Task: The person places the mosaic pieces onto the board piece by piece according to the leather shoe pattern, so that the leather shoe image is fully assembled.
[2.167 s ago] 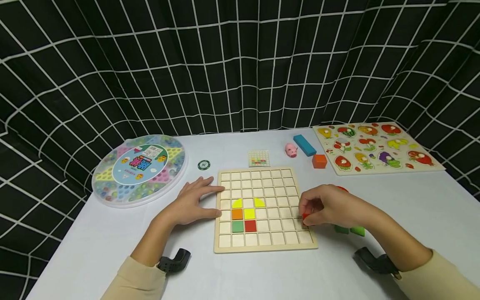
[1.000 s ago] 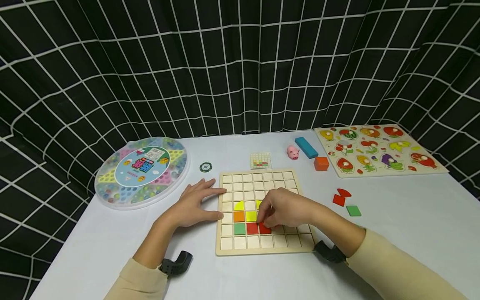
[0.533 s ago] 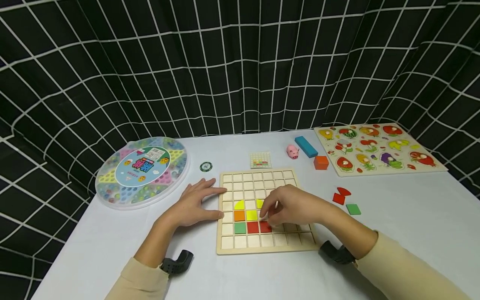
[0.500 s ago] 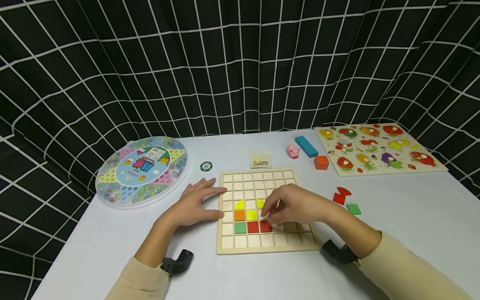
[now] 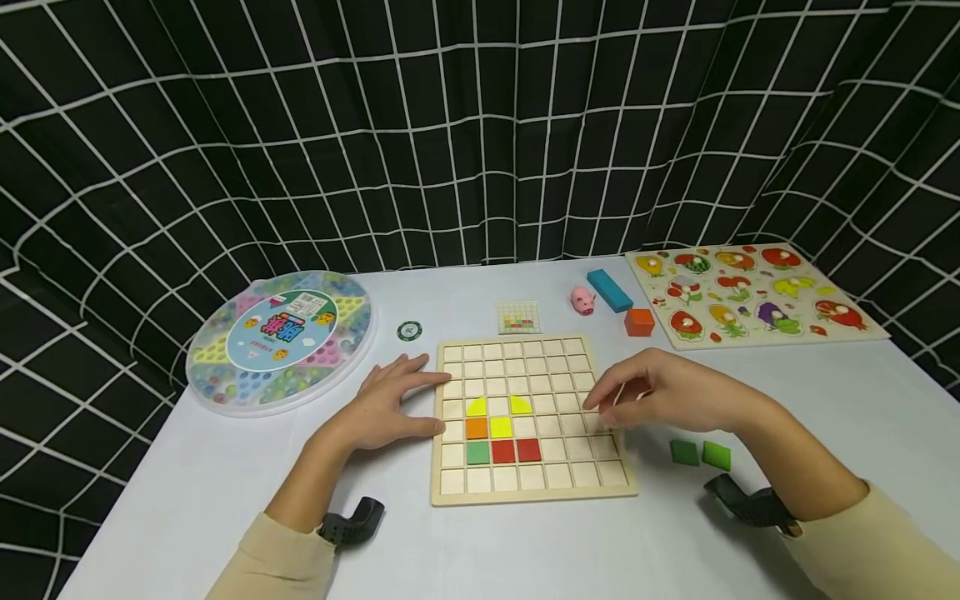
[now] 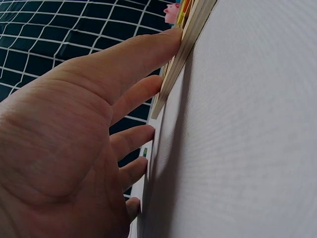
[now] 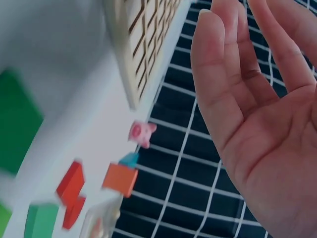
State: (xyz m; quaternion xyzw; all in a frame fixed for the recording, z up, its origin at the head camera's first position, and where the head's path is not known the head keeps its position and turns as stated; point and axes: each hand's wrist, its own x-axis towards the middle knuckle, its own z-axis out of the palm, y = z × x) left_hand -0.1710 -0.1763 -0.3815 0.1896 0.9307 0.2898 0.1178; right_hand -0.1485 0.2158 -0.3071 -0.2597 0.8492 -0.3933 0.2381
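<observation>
A wooden grid board [image 5: 534,496] lies in the middle of the head view. It holds a green square tile [image 5: 477,452], two red square tiles, the right-hand one [image 5: 528,450] beside the other, an orange square [image 5: 476,427], a yellow square [image 5: 500,427] and two yellow rounded tiles. My left hand [image 5: 390,408] rests at the board's left edge, thumb and index finger touching it. My right hand [image 5: 667,396] hovers over the right edge with bent, relaxed fingers and nothing between them. In the right wrist view, loose red tiles [image 7: 72,183] and green tiles [image 7: 42,219] lie on the table.
Behind the board stand a small pattern card [image 5: 518,317], a pink pig [image 5: 582,300], a blue block [image 5: 609,290] and an orange cube [image 5: 639,322]. A fruit puzzle [image 5: 750,300] lies back right. At left are a round game box [image 5: 281,342] and a chip [image 5: 409,331].
My right hand carried a red tile onto the board, let go of it beside the other red tile, then moved right to the board's edge. My left hand stayed put.
</observation>
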